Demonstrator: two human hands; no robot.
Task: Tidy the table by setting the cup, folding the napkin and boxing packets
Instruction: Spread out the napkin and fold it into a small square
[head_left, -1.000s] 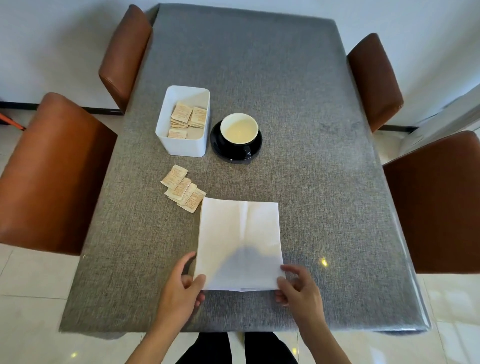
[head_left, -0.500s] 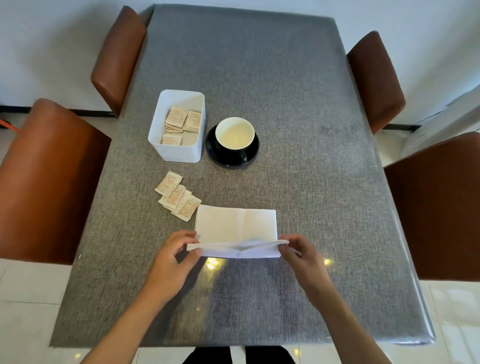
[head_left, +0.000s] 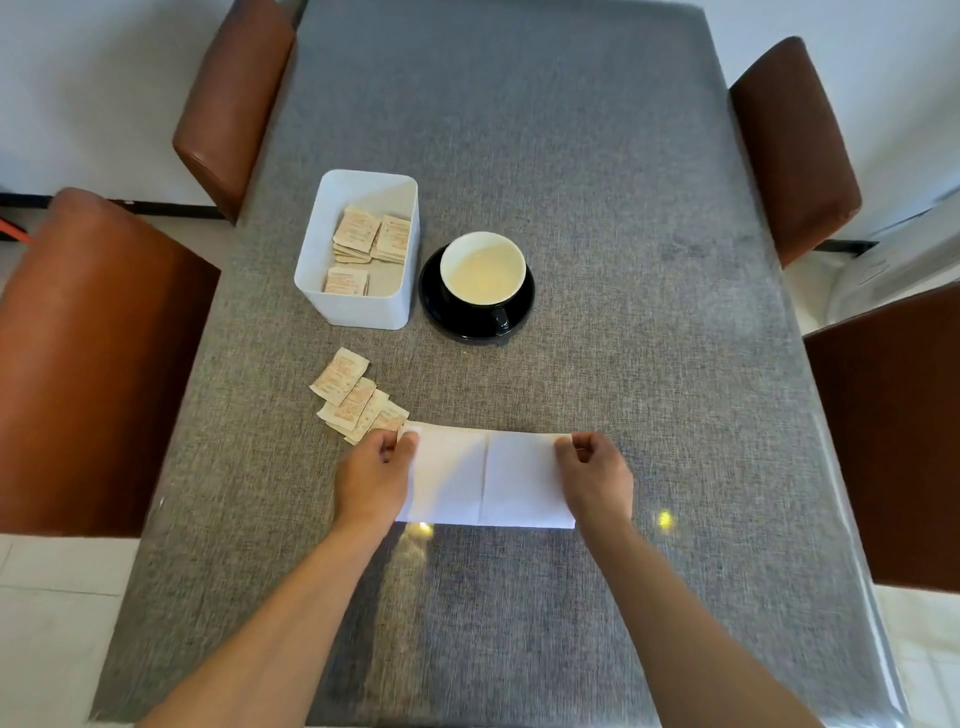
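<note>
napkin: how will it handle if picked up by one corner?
Probably floppy: the napkin is thin, creased paper lying flat on the table, and the left hand and right hand each pinch a far corner. Likely very light, so it may slide or unfold. Lifted by one corner, the layers would likely droop open.

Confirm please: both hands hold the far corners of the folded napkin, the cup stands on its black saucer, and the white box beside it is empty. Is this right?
Not quite: the white box is not empty; the head view shows several packets inside it. The rest holds: the left hand and right hand hold the far corners of the folded napkin, and the cup stands on its black saucer.
</note>
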